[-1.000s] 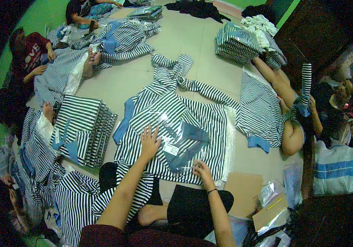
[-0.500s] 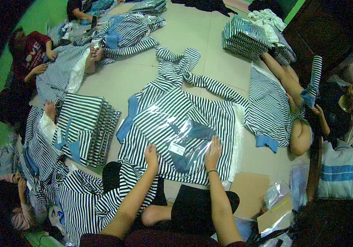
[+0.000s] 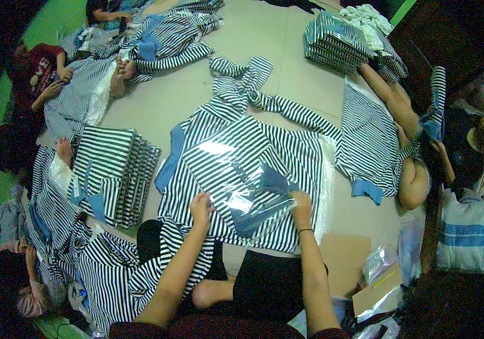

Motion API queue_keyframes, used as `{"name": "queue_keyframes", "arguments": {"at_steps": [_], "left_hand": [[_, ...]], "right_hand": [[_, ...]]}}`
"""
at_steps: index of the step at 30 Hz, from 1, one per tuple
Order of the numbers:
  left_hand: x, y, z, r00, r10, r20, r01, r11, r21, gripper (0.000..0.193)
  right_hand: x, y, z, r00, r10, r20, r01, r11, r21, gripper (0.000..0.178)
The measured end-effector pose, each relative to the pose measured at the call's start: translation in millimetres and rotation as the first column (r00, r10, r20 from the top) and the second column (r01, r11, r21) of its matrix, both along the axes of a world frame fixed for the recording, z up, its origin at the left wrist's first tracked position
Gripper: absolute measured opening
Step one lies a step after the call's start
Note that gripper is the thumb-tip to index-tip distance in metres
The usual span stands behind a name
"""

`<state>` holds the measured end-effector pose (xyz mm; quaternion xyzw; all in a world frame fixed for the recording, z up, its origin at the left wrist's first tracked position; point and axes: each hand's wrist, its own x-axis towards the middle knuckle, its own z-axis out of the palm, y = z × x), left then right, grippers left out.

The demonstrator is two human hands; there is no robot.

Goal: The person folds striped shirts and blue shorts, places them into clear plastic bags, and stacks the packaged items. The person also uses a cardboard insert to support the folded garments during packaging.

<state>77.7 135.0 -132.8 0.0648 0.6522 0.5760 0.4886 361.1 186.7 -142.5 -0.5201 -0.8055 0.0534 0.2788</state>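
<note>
A folded black-and-white striped shirt with dark blue parts lies in a clear plastic bag [image 3: 228, 155] in front of me, turned at a slant. A small white label [image 3: 241, 202] shows through the shiny film. My left hand [image 3: 200, 210] has its fingers curled at the bag's lower left edge. At the lower right edge my right hand [image 3: 301, 210] pinches the film between thumb and fingers. Beneath the bag, a loose striped shirt [image 3: 304, 152] with a blue collar [image 3: 170, 161] lies spread out, its sleeves knotted together beyond the bag.
A stack of folded striped shirts [image 3: 106, 169] stands at the left, another stack [image 3: 335, 42] at the far right. More shirts [image 3: 369, 141] lie around. Co-workers sit left and right, one person's hands [image 3: 55, 85] on a shirt. Cardboard [image 3: 343, 263] and plastic bags lie near my right knee.
My right hand has gone from lying flat on the bag to pinching its edge, slightly farther right. My left hand has shifted slightly left and up. The view has moved slightly.
</note>
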Motion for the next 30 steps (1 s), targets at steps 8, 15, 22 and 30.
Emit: {"name": "queue_keyframes", "arguments": {"at_steps": [8, 15, 22, 30], "left_hand": [[-8, 32, -9, 0.976, -0.111, -0.187, 0.127, 0.989, 0.077, 0.028], [41, 1, 36, 0.226, -0.315, -0.922, 0.682, 0.726, -0.081, 0.053], [89, -30, 40, -0.271, -0.172, -0.947, 0.849, 0.420, -0.319, 0.025], [75, -35, 45, -0.107, -0.117, -0.987, 0.916, 0.375, -0.143, 0.012]], "right_hand": [[-15, -38, 10, 0.994, -0.071, 0.080, 0.085, 0.980, -0.180, 0.035], [-54, -59, 14, 0.928, 0.004, 0.373, 0.075, 0.977, -0.198, 0.054], [-69, -41, 6, 0.994, 0.111, -0.016, -0.111, 0.967, -0.229, 0.040], [-86, -24, -2, 0.999, 0.035, 0.032, -0.035, 0.999, -0.010, 0.035]]}}
